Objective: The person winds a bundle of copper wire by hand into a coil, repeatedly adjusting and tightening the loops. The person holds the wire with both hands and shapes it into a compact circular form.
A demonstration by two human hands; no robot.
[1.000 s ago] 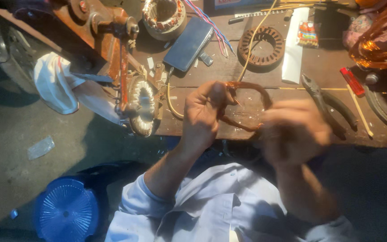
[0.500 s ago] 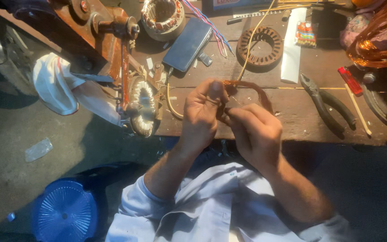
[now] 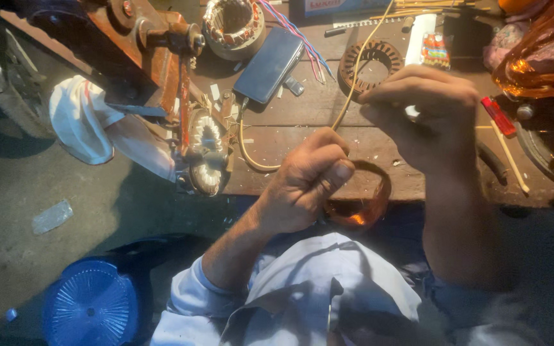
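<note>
1. The left hand (image 3: 306,182) is closed around a ring of shiny copper wire (image 3: 360,205). The thumb presses on top of it.
2. The copper wire ring sits at the front edge of the wooden table (image 3: 302,128), just over the person's lap.
3. The right hand (image 3: 428,115) is lifted above the table. Its fingers are pinched together on a thin yellow strip (image 3: 360,64).
4. The yellow strip runs from the top of the picture down between the two hands.
5. A dark phone (image 3: 269,64) lies flat on the table, behind the left hand.
6. A round metal ring with teeth inside (image 3: 370,61) lies near the right hand.
7. A red-handled tool (image 3: 498,115) lies to the right of the right hand.
8. A white cloth (image 3: 88,122) hangs at the left end of the table.
9. A blue round stool (image 3: 91,304) stands on the floor below.
</note>
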